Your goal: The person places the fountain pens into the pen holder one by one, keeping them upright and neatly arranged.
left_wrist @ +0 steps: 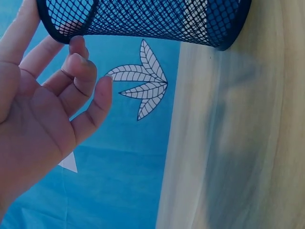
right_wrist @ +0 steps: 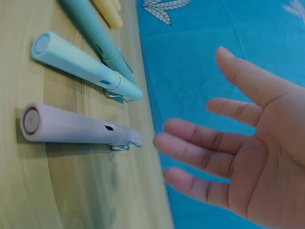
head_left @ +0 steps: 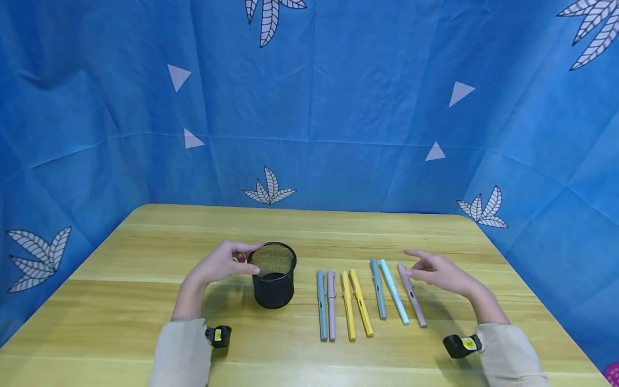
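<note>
On table: black mesh cup point(head_left: 273, 281) upright, left hand point(head_left: 220, 263) touching rim; right hand point(head_left: 437, 273) spread, empty.

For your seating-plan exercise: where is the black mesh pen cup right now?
In the head view the black mesh pen cup stands upright on the wooden table, left of the row of pens. The left hand is at its rim.

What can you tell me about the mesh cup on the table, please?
The mesh cup is a black, round wire-mesh holder with a solid rim, likely metal. It stands upright on the wooden table, left of the row of pens, and looks empty. The left hand is at its rim, fingers loosely curled beside it; contact is unclear.
</note>
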Motion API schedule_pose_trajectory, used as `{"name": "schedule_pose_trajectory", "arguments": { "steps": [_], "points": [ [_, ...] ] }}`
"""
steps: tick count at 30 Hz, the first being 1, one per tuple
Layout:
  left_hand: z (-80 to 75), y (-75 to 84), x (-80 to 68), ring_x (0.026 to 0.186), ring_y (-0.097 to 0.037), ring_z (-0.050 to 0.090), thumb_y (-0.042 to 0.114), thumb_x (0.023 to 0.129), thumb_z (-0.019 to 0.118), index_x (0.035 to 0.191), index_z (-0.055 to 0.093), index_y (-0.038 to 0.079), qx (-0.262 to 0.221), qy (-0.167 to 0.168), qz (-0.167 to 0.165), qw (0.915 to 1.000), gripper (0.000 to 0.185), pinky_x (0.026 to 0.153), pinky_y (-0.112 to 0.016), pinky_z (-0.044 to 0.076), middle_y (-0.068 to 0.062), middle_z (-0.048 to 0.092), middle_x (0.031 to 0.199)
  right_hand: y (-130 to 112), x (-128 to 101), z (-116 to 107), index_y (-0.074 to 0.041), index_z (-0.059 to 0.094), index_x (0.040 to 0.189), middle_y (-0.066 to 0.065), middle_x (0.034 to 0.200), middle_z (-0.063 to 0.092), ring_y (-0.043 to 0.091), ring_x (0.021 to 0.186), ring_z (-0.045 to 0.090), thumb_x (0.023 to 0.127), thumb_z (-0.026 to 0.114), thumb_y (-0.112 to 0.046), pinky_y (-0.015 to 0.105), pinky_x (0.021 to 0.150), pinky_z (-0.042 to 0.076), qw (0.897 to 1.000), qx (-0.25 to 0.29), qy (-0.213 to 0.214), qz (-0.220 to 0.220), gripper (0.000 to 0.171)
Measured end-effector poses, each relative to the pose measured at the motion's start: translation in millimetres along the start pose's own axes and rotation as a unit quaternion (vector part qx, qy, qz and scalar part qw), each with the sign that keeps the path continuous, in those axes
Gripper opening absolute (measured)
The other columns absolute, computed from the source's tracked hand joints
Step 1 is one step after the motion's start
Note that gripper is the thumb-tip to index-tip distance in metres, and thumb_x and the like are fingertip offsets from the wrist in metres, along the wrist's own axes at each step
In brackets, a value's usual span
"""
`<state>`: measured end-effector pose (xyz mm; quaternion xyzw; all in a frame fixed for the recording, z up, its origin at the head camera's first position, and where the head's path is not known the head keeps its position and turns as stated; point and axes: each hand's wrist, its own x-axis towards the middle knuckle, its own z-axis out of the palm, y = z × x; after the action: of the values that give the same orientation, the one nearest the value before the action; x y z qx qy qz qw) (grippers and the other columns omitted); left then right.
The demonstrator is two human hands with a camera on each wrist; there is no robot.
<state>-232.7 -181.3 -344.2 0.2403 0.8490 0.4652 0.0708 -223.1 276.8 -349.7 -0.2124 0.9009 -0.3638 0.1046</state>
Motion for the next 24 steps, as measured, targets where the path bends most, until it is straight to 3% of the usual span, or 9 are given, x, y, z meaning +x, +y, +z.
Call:
{"name": "schedule_pose_trajectory", "arguments": {
  "steps": [3,9,13,24],
  "points": [
    [0.1,-1.6,0.9,0.056,-0.014,0.035,0.01,0.077,0.07,0.125,0.05,0.0,-0.004,-0.002,-0.002,1.0,0.053,0.049,-0.022,0.03,-0.002,0.039,0.063,8,1,-2,0.009,0.026,0.135,0.016,0.092,0.059,0.031,0.081,0.056,0.091,0.053,-0.019,0.041,0.065,0.046,0.999,0.046,-0.016,-0.001,0.058],
    [-0.8,-3.2,1.9,0.056,-0.014,0.034,0.013,0.077,0.071,0.127,0.048,-0.002,-0.005,-0.004,0.003,1.0,0.057,0.049,-0.023,0.029,-0.002,0.038,0.064,18,4,-4,0.012,0.022,0.134,0.016,0.083,0.059,0.027,0.069,0.055,0.089,0.054,-0.013,0.036,0.055,0.046,0.997,0.068,-0.039,-0.012,0.06],
    [-1.1,-4.2,1.6,0.057,-0.014,0.034,0.011,0.078,0.069,0.129,0.043,-0.006,-0.013,-0.007,0.006,0.9999,0.06,0.05,-0.023,0.029,-0.003,0.038,0.067,22,7,-4,0.013,0.019,0.134,0.017,0.082,0.059,0.026,0.063,0.054,0.086,0.058,-0.01,0.032,0.048,0.044,0.996,0.075,-0.055,0.013,0.066],
    [-1.4,-4.8,0.7,0.055,-0.013,0.031,0.01,0.079,0.068,0.13,0.044,-0.001,-0.03,-0.016,0.014,0.9993,0.057,0.05,-0.024,0.027,-0.003,0.034,0.064,34,12,-3,0.011,0.016,0.136,0.016,0.073,0.056,0.023,0.061,0.053,0.086,0.06,-0.012,0.032,0.049,0.045,0.99,0.092,-0.096,0.035,0.071]
  ]
}}
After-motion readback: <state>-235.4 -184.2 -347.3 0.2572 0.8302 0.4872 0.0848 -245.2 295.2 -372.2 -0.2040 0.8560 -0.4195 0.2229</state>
